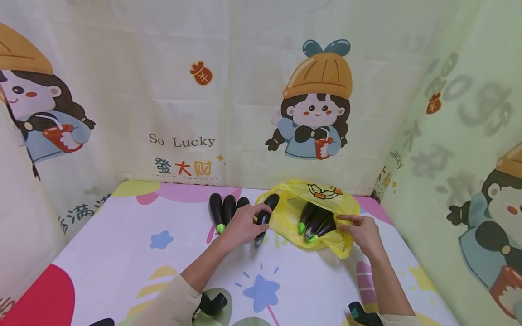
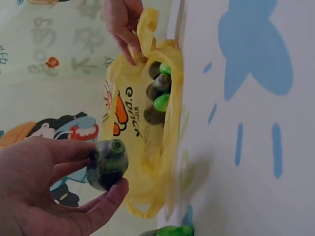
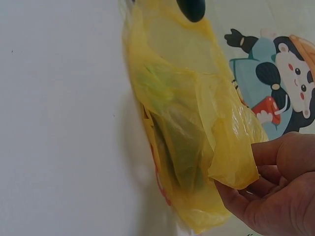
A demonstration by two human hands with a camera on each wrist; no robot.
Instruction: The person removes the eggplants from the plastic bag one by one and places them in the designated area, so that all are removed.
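Eggplant [image 1: 263, 218] gripped in left hand [image 1: 246, 222], right hand [image 1: 364, 232] pinching yellow plastic bag [image 1: 286, 218]; looks mid-transfer, next move probably needs it wide.

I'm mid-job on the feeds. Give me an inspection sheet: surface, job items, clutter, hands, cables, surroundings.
Surface: white table with colourful printed shapes.
Job items: three eggplants side by side on the left, one partly hidden by a hand; a yellow bag, mouth open, with at least three bagged eggplants visible; one held eggplant near the bag's left side.
Clutter: nothing seen on the table beyond those items.
Hands: left hand grips the held eggplant between thumb and fingers; right hand pinches the bag's right edge.
Cables: nothing seen.
Surroundings: pale hangings with cartoon figures and lettering behind and at both sides; a black device near the left wrist.
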